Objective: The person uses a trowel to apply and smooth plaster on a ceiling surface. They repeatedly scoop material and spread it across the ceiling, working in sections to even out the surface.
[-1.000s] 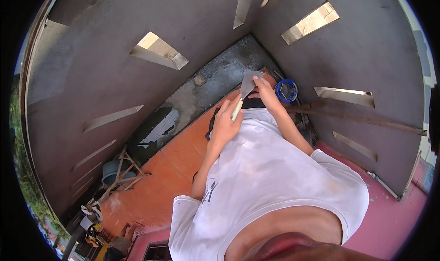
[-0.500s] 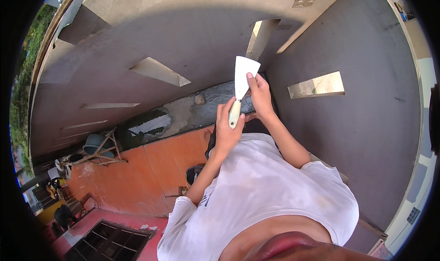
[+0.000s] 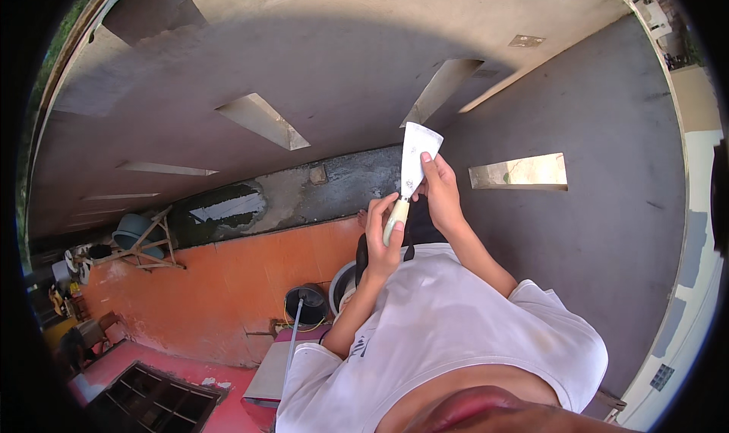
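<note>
A putty knife (image 3: pixel 416 156) with a white, slightly spotted blade and a pale cream handle is held upright in front of my chest. My left hand (image 3: pixel 380 239) is closed around the handle, thumb lying along it. On the blade, my right hand (image 3: pixel 438 190) presses its thumb near the middle, with the fingers behind. Below both hands is my white T-shirt; behind the knife is a grey wall with slanted openings.
A wet concrete strip (image 3: pixel 288 197) borders the orange floor (image 3: pixel 213 289). A dark bucket (image 3: pixel 307 305) with a pole stands by my left arm, near a grey-topped pink ledge (image 3: pixel 264 372). A teal tub (image 3: pixel 137 234) and wooden frame sit leftward. A grey wall (image 3: pixel 585 258) rises on my right.
The view has swung round, bringing the dark bucket and ledge into sight; the blue-rimmed bucket has left it. The knife has turned more upright, both hands still on it.
</note>
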Demonstrator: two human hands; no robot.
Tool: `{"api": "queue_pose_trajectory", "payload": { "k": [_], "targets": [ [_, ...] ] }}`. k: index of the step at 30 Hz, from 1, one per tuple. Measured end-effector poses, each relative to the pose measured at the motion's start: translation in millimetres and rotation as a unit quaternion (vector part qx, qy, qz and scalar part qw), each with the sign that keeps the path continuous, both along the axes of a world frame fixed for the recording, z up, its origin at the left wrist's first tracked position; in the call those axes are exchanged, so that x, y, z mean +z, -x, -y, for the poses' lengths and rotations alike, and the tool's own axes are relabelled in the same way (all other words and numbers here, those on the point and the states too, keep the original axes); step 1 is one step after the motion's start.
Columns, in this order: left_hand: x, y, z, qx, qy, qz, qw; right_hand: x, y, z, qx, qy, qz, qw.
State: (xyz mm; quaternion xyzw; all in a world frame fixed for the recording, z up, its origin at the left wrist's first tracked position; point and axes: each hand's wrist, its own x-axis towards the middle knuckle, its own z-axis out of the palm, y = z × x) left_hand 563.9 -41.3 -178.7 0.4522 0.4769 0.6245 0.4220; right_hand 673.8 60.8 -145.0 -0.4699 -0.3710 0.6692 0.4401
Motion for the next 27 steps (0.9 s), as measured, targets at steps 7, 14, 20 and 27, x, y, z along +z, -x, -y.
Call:
{"api": "queue_pose_trajectory", "payload": {
  "k": [7, 14, 20, 27],
  "targets": [
    [3.7, -7.2, -9.9, 0.012, -0.030, 0.126, 0.992, 21.7, 19.5, -10.7, -0.026, -0.036, 0.029, 0.999],
    [59.5, 26.5, -100.0, 0.100, -0.225, 0.181, 0.952, 88.3, 96.6, -67.3, -0.017, -0.150, -0.062, 0.987],
    [99.4, 37.5, -163.7, 0.094, -0.301, 0.181, 0.932, 120.6, 122.8, -128.5, -0.022, -0.238, -0.048, 0.970],
    [69.2, 29.3, -185.6, 0.109, -0.293, 0.249, 0.917, 114.3, 121.9, -141.1, -0.035, -0.263, -0.011, 0.964]
  ]
}}
